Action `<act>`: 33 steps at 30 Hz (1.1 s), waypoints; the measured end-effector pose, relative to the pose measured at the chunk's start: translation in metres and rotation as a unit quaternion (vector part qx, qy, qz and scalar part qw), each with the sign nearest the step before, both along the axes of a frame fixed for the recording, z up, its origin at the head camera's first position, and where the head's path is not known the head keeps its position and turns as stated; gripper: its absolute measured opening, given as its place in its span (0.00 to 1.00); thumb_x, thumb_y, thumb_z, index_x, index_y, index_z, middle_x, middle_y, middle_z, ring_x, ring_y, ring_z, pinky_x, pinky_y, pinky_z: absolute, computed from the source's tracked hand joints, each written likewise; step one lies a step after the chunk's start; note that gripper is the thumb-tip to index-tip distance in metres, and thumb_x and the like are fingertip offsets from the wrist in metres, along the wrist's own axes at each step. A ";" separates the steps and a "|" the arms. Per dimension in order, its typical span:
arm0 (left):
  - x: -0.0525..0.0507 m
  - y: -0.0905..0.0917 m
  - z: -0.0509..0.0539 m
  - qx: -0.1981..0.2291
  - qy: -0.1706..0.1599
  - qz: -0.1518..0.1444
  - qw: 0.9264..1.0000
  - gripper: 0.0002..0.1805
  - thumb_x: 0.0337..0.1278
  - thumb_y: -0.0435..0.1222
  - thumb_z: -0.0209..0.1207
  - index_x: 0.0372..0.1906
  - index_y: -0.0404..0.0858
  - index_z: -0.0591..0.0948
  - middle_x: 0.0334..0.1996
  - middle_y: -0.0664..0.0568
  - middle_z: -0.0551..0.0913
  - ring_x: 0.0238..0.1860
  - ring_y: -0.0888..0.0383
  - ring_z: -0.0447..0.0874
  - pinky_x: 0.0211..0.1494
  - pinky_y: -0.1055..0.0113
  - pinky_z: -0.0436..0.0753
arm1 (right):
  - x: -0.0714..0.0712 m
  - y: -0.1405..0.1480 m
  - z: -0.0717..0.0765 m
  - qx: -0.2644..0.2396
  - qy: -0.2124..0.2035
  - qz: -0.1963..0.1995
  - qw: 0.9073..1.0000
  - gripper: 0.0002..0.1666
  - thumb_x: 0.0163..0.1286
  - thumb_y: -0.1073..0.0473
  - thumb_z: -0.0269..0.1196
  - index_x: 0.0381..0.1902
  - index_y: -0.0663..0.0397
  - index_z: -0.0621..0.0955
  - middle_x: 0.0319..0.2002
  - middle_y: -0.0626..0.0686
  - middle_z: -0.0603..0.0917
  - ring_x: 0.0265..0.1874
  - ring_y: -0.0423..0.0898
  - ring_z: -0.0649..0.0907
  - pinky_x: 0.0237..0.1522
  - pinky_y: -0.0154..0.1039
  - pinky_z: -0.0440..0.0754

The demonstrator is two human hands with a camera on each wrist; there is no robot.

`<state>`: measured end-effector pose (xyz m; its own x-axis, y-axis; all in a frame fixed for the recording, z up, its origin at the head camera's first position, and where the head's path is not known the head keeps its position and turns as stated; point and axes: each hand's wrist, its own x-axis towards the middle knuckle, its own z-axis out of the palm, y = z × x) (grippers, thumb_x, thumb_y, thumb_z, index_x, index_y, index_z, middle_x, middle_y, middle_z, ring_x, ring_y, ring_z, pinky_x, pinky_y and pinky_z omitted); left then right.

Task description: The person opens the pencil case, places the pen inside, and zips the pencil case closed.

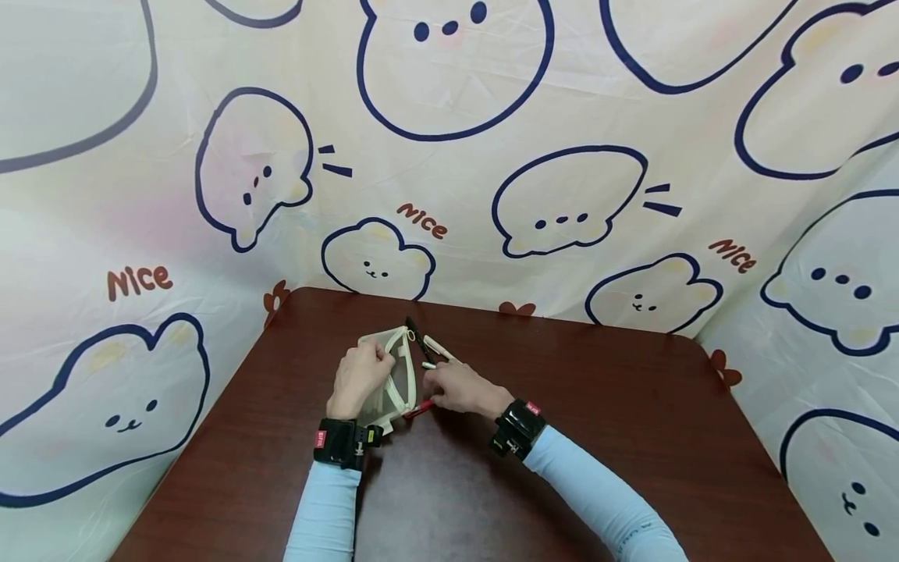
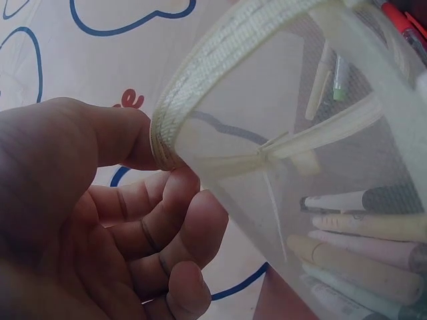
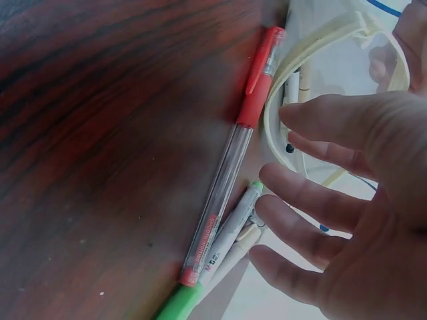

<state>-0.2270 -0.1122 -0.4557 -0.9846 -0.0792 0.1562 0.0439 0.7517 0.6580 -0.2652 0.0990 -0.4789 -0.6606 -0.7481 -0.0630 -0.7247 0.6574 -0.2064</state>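
My left hand [image 1: 360, 381] pinches the edge of a see-through mesh pencil pouch [image 2: 233, 200] between thumb and fingers. Its pale zipper rim [image 3: 333, 41] stands open toward my right hand. Several pens and markers [image 2: 373, 263] show through the mesh. My right hand [image 3: 347, 180] is at the pouch's mouth, fingers apart and slightly bent, holding nothing that I can see. Close to its fingertips lie a red-capped clear pen [image 3: 230, 160] and a white marker with a green end [image 3: 230, 233].
On the dark wooden table [image 1: 562, 406], a black pen [image 1: 416, 337] and a cream pen [image 1: 440, 349] lie beyond the right hand. A cloth with cartoon drawings [image 1: 449, 179] hangs behind the table and along both sides.
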 end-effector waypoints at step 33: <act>0.002 -0.003 0.005 0.004 -0.008 0.009 1.000 0.08 0.57 0.37 0.53 0.24 0.41 0.73 0.18 0.52 0.73 0.18 0.55 0.71 0.23 0.66 0.67 | 0.007 -0.012 -0.012 0.055 0.083 0.027 0.995 0.10 0.62 0.64 0.63 0.25 0.42 0.83 0.27 0.44 0.78 0.31 0.46 0.76 0.30 0.38 0.66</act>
<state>-0.2252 -0.1156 -0.4504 -0.9854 -0.0981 0.1388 0.0191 0.7473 0.6642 -0.2581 0.0870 -0.4910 -0.6278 -0.7774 -0.0397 -0.7777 0.6286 -0.0089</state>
